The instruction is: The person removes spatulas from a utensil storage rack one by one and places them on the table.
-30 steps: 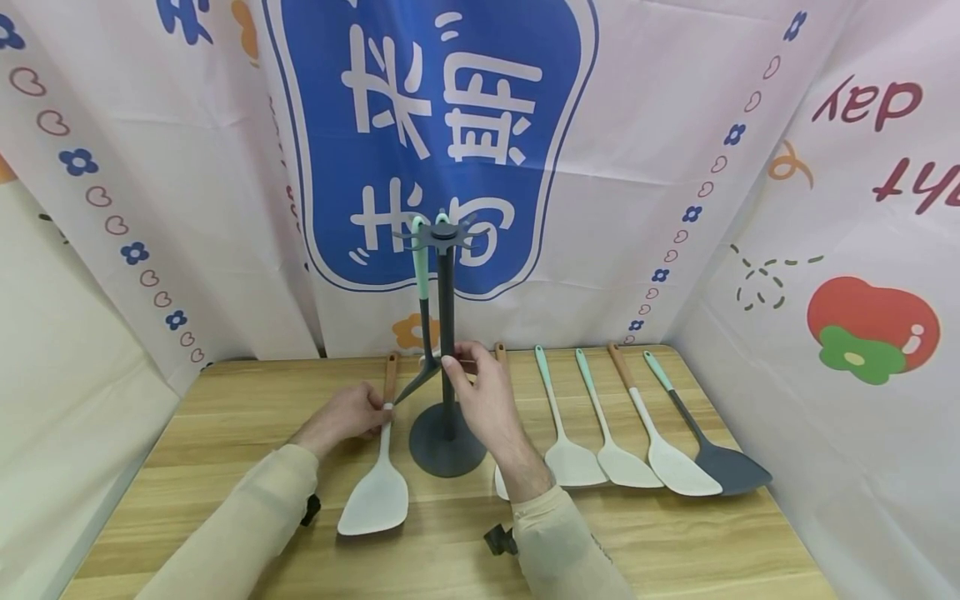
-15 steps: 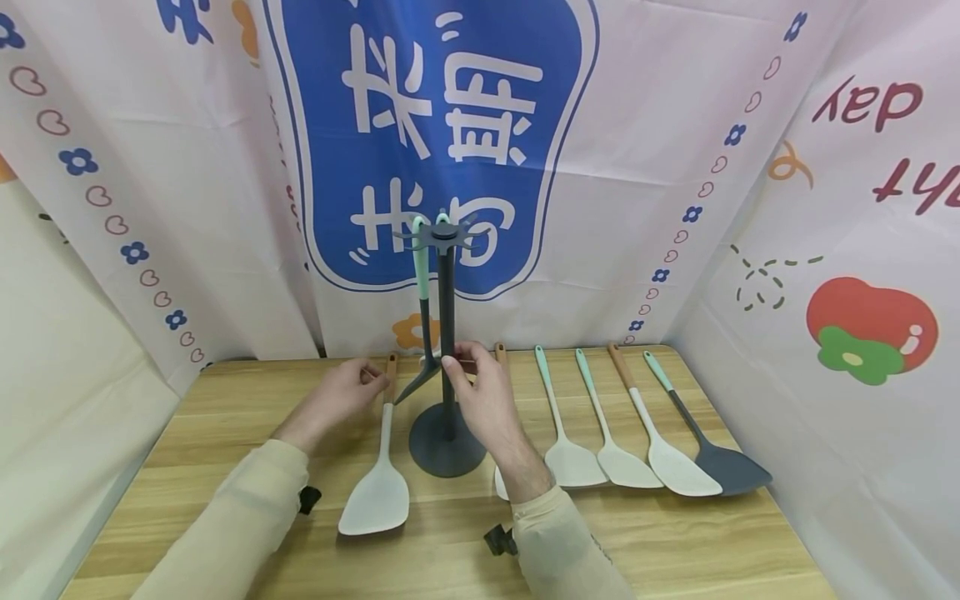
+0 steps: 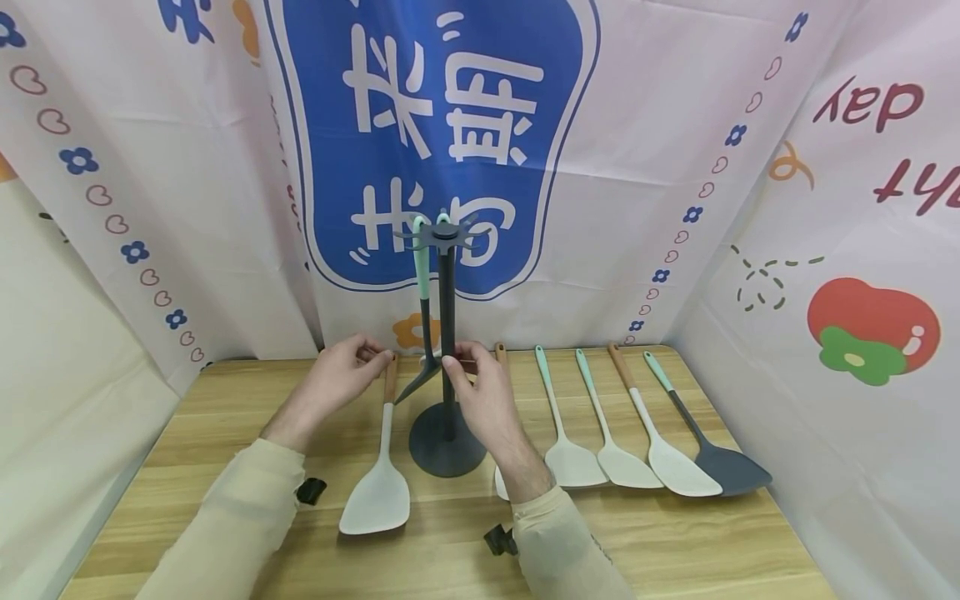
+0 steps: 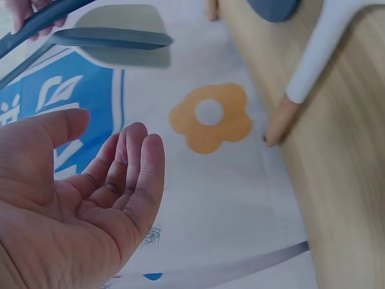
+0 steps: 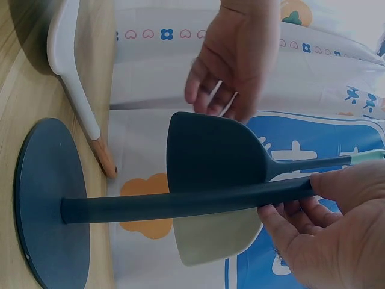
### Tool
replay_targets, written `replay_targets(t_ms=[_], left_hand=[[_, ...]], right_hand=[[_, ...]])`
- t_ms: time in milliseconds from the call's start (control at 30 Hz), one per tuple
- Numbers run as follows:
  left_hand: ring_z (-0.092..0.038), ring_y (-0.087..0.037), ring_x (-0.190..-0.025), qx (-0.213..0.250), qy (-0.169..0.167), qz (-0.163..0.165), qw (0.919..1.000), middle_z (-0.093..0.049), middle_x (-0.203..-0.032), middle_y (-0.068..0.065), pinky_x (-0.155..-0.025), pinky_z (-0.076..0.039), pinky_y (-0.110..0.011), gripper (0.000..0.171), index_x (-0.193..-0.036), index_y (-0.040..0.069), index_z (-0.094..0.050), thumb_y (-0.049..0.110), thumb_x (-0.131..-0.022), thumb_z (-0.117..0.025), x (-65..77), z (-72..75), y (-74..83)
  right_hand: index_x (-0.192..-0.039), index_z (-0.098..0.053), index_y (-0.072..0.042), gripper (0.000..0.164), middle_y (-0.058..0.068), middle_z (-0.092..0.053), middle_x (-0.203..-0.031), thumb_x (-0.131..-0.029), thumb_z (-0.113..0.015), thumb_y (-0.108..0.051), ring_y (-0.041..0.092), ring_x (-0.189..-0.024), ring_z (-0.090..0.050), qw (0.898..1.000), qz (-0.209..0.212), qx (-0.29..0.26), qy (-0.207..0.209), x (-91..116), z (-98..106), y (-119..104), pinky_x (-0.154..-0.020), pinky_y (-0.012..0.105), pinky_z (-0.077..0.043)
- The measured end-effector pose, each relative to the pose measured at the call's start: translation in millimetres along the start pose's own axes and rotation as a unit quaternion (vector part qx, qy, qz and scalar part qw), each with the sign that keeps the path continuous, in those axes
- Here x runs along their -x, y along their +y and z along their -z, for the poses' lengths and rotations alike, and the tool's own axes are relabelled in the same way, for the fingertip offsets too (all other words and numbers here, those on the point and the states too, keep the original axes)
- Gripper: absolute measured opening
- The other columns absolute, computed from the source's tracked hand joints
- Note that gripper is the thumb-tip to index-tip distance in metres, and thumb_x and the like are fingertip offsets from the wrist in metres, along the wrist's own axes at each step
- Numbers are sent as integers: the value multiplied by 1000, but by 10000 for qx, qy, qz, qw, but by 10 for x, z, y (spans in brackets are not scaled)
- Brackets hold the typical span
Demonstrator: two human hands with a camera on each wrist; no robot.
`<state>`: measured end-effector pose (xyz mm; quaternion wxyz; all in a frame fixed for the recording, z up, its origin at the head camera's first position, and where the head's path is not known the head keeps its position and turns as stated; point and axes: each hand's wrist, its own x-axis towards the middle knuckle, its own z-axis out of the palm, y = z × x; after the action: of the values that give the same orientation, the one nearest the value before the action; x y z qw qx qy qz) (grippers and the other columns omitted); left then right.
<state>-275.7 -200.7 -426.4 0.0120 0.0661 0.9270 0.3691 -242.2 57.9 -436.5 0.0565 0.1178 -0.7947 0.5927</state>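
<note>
My right hand (image 3: 487, 400) holds the upright pole of a dark utensil stand (image 3: 447, 454), thumb on one side and fingers on the other. From the stand's hooked top hangs a dark spatula with a mint handle (image 3: 422, 275). A pale spatula blade (image 5: 216, 241) hangs behind the pole in the right wrist view. My left hand (image 3: 337, 383) hovers by the handle end of a white spatula with a wooden handle (image 3: 378, 500), which lies left of the stand. In the left wrist view the fingers of that left hand (image 4: 90, 205) are loosely bent, with nothing in them.
Right of the stand several spatulas lie in a row: a partly hidden wooden-handled one (image 3: 501, 357), two white ones with mint handles, a white wooden-handled spatula (image 3: 678, 467) and a dark spatula (image 3: 731, 467). A printed cloth (image 3: 637, 167) rises behind the wooden table (image 3: 247, 417).
My left hand has let go of the white spatula's handle and moved back along it, away from me, rising off the table. My right hand and the stand have stayed put.
</note>
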Motion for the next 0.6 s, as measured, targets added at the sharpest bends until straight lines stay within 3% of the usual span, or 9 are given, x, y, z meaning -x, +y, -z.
replay_targets(t_ms=[200,433,600], left_hand=[[-79,-36,-123,196,60,-22,9998,-81,-137,-20,-98,-69,-50,46,-143,7,-73,46,-121,-63,42,48,114],[-79,-32,-121,399,257,-168,9987,-80,-137,-17,-95,-66,-39,47,-146,9,-72,47,-121,-62,80,76,256],[-77,-39,-131,583,377,-257,9973,-78,-143,-20,-109,-67,-54,47,-147,8,-70,46,-121,-62,108,59,373]], right_hand=[[-148,-70,-2,34,21,-77,-145,-123,-64,-23,44,-142,-75,10000,-2,11,-12,5,-4,6,-119,63,-65],[-148,-70,-1,34,22,-77,-145,-123,-63,-23,44,-141,-75,10000,37,-1,-9,9,-4,5,-119,62,-66],[-149,-70,-2,34,21,-77,-146,-123,-64,-22,44,-142,-75,10000,11,-16,-4,0,-3,1,-119,62,-66]])
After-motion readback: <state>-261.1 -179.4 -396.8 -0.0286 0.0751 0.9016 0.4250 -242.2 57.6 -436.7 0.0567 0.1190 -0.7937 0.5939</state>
